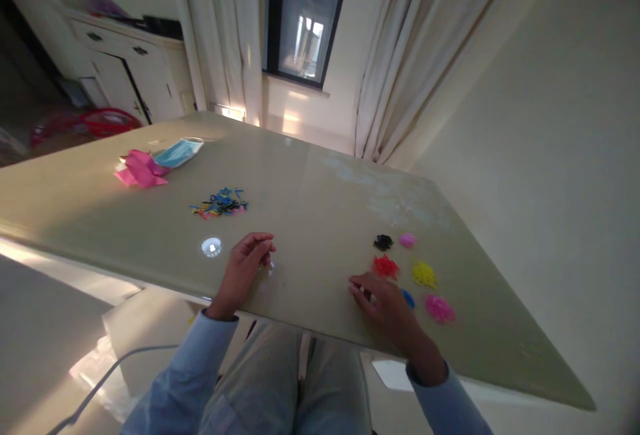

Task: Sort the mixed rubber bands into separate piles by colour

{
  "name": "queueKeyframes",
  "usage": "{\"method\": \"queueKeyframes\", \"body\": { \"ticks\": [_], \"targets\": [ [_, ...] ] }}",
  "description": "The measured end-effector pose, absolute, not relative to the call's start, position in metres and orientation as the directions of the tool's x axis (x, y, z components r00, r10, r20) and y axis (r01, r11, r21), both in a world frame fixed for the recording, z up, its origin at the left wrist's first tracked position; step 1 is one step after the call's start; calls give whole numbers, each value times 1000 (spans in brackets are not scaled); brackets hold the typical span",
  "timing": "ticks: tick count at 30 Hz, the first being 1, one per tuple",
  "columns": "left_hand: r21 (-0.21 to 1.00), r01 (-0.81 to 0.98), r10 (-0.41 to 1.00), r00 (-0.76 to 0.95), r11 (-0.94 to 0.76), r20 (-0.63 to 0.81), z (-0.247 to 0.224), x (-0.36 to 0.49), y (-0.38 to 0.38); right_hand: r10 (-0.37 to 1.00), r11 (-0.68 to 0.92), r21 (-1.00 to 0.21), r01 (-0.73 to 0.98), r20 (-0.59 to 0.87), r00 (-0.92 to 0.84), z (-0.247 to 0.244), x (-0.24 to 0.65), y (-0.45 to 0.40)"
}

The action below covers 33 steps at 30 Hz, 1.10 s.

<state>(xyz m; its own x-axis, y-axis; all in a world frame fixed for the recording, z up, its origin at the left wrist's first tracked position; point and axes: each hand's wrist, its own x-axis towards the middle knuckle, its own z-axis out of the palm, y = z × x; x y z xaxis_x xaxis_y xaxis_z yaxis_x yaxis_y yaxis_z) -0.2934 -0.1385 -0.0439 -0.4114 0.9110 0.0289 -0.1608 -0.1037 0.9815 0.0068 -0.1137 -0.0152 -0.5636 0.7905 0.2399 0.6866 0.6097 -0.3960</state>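
Observation:
My left hand (247,263) is over the near part of the table, its fingers bent and drawn together; anything between the fingertips is too small to make out. Beyond it lies a mixed pile of small coloured strips (221,202), mostly blue, black and yellow. My right hand (385,305) hovers or rests low, fingers curled with the tips close together, contents hidden. It partly covers a blue pile (408,298). Around it sit a red pile (385,266), a black pile (383,242), a yellow pile (424,274), a pink pile (440,308) and a lighter pink pile (408,240).
The glossy table (300,221) reflects a round light left of my left hand. Crumpled pink paper (141,169) and a blue face mask (179,153) lie at the far left. A wall (560,175) stands to the right; a cabinet (130,68) is behind left.

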Motion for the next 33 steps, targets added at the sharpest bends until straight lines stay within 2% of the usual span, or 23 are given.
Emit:
{"method": "queueKeyframes", "body": {
  "ticks": [3, 5, 9, 12, 15, 18, 21, 26, 33],
  "targets": [
    [1000, -13, 970, -241, -12, 8, -39, -291, -130, 801, 592, -458, 663, 248, -544, -32, -8, -128],
    [995, 104, 987, -158, -14, 30, -36, -293, -121, 813, 579, -482, 658, 283, -508, -40, -12, -129],
    [926, 369, 964, -205, -83, 168, -27, -315, -101, 833, 553, -539, 635, 341, -436, -48, -9, -125],
    [758, 652, 920, -284, -20, 269, -20, -348, -89, 840, 541, -583, 606, 336, -427, -48, -5, -123],
    [539, 833, 893, -333, 127, 303, -15, -385, -85, 845, 530, -612, 587, 320, -429, -47, -4, -123],
    [367, 900, 906, -340, 236, 251, -14, -417, -86, 854, 514, -628, 584, 311, -418, -47, -4, -123],
    [281, 923, 921, -327, 264, 209, -16, -439, -88, 862, 501, -637, 586, 305, -405, -48, -4, -122],
    [254, 947, 960, -239, 198, 144, -18, -448, -84, 868, 491, -642, 589, 306, -391, -49, -2, -119],
    [266, 943, 965, -237, 201, 111, -16, -441, -75, 861, 505, -620, 601, 311, -403, -49, -2, -119]
  ]
}}
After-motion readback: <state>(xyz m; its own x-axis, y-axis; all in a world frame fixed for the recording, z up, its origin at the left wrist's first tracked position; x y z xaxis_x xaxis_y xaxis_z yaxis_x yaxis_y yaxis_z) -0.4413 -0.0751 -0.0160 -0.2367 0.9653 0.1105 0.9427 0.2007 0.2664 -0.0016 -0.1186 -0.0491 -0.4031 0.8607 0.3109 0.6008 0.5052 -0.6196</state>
